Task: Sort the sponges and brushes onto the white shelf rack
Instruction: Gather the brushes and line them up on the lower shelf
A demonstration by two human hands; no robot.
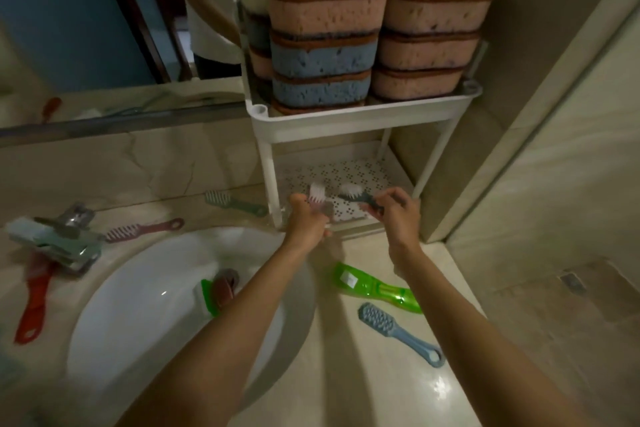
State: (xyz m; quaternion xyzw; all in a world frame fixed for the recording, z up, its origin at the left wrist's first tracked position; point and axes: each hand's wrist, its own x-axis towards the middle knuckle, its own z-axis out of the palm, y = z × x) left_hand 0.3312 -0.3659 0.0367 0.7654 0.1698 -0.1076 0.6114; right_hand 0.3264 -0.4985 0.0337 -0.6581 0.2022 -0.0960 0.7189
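Placement is in hand at the centre of the frame, over the lower shelf [346, 168] of the white rack [363, 114]. A pink brush [317, 196] is clasped in the curled left grip [306, 220], and a dark brush [356, 197] is pinched by its handle in the right grip [398, 215]. Sponges [325, 59] are stacked on the upper shelf. Both brushes are best laid flat, side by side and well back, so that room is left for those lying on the counter [346, 374].

Stretches left arm [239, 322] and right arm [460, 322] far; grips pale pink brush [317, 196] in left hand [306, 220], pinches dark green brush [360, 197] in right hand [400, 215].
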